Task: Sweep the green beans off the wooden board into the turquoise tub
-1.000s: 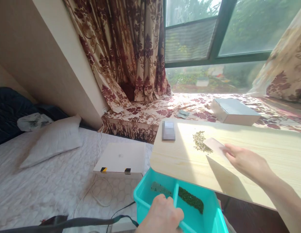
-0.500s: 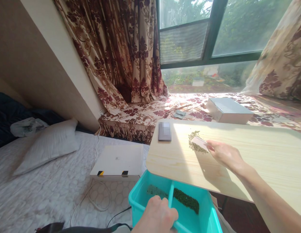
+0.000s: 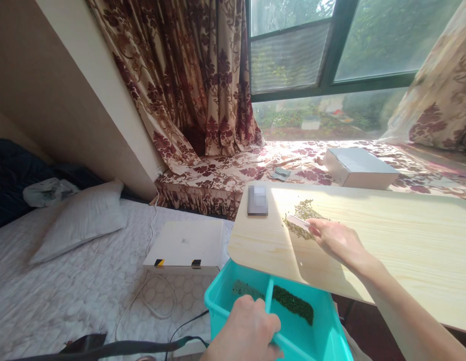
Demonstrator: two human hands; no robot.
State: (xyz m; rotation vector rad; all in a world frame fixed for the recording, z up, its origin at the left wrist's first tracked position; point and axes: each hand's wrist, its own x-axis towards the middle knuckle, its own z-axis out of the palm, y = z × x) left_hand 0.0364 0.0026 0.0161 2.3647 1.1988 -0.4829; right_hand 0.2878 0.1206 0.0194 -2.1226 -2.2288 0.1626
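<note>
The right hand [image 3: 336, 240] pinched a pale card [image 3: 297, 221] amid loose grains [image 3: 305, 207] on the counter [image 3: 394, 240]; the card appeared light and stiff, best gripped by its near end, the grains apt to scatter. The left hand [image 3: 250, 323] curled over a turquoise bin [image 3: 326, 326], its hold indeterminable.

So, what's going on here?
A person's right hand holds a pale card at the small loose grains spread on the wooden table. The left hand is at the near side of the turquoise bin; its grip is hidden. In the bin, dark green grains lie right of the divider.
</note>
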